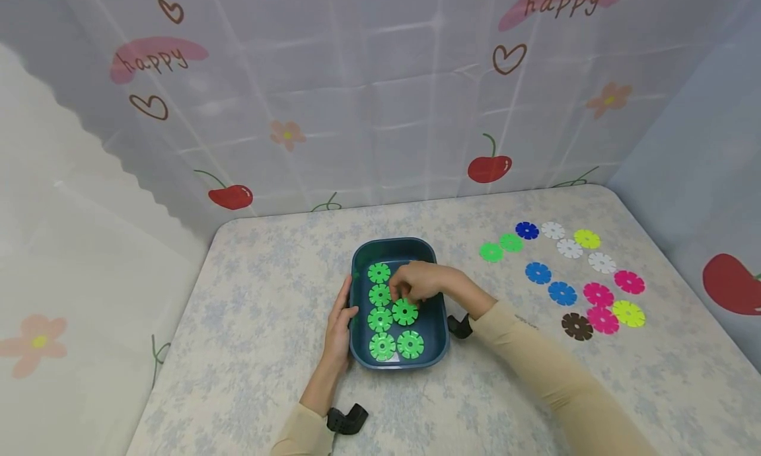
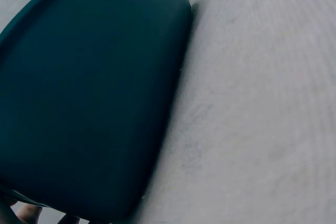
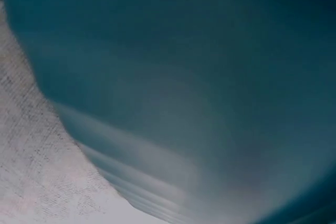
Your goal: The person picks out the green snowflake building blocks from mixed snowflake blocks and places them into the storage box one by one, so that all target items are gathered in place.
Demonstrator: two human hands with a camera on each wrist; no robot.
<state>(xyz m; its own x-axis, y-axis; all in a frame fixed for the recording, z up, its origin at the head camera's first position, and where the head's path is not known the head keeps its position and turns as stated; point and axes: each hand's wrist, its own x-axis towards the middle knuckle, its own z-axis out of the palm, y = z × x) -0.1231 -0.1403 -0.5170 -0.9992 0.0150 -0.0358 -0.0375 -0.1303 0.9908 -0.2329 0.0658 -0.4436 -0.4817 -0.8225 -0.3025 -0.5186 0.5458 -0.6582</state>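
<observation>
A dark teal tray (image 1: pixel 399 363) with raised walls holds several green notched plastic discs (image 1: pixel 382 346), mostly lined along its left side. My left hand (image 1: pixel 337 330) holds the tray's left wall, thumb over the rim and fingers along the outside. In the left wrist view, the tray's outer wall (image 2: pixel 89 98) fills the left part, with fingertips at the bottom corner. My right hand (image 1: pixel 419 281) reaches over the right wall with curled fingers and pinches the upper edge of a green disc (image 1: pixel 405 312). The right wrist view shows only a blurred teal tray wall (image 3: pixel 157 77) close up.
Right of the tray lie loose notched discs: two green (image 1: pixel 491 252), dark blue (image 1: pixel 526 230), white (image 1: pixel 570 248), yellow (image 1: pixel 587 238), light blue (image 1: pixel 561 293), pink (image 1: pixel 603 320) and brown (image 1: pixel 577 326). A printed curtain (image 1: pixel 380 112) hangs behind the table (image 1: pixel 250 310).
</observation>
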